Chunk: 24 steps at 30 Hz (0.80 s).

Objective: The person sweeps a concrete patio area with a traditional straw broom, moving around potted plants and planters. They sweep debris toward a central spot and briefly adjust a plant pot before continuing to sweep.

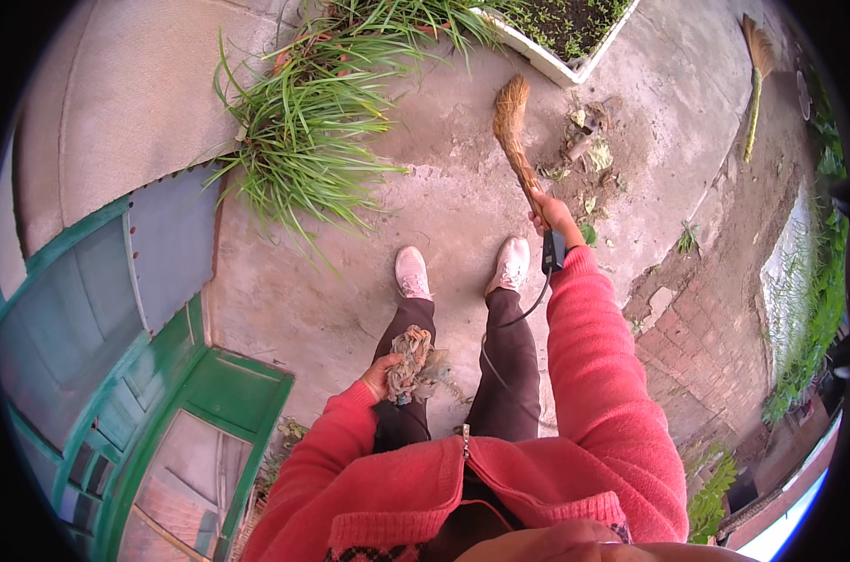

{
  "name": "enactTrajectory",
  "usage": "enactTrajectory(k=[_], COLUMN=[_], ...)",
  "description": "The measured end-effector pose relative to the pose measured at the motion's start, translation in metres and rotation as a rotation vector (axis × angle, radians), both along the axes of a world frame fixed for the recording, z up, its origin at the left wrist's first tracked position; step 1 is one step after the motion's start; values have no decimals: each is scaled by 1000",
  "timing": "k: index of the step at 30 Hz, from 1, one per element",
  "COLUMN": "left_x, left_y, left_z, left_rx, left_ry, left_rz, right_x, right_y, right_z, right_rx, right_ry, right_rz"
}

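My right hand (555,215) grips the handle of a short straw hand broom (513,133), its worn bristle end pointing away from me. Just right of the broom lies a heap of dirt, dry leaves and scraps (593,151) on the concrete. In front of my left thigh, my left hand (381,376) is closed around a crumpled bundle of greyish-brown material (412,365), either thin plastic or cloth; I cannot tell which. A black device (553,251) with a cable is strapped at my right wrist.
Long-leaved green plants (313,140) spread at the upper left. A white planter box (537,53) with seedlings stands ahead. Another broom (756,77) lies at the far right. Brick paving (706,344) borders the concrete. A green-framed door (235,393) stands at the lower left.
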<state>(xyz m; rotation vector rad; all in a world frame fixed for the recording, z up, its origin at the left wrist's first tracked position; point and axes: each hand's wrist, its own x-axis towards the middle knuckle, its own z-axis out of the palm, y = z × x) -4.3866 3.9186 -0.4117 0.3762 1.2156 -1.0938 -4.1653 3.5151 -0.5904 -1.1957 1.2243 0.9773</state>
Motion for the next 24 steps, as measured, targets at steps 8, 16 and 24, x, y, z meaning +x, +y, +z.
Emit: enactTrajectory(k=[8,16,24], left_x=[31,118,164], left_y=[-31,-70,-86], left_z=[53,182,282], left_rx=[-102,-56,18], left_ry=[3,-341,-637], left_rz=[-34,-32,35], right_x=[-113,-134,-163], right_y=[-46,-85,-166], right_z=[118,299,371], right_rx=[-4,-120,-172], right_ry=[34,64,-20], right_rz=[-9,449,287])
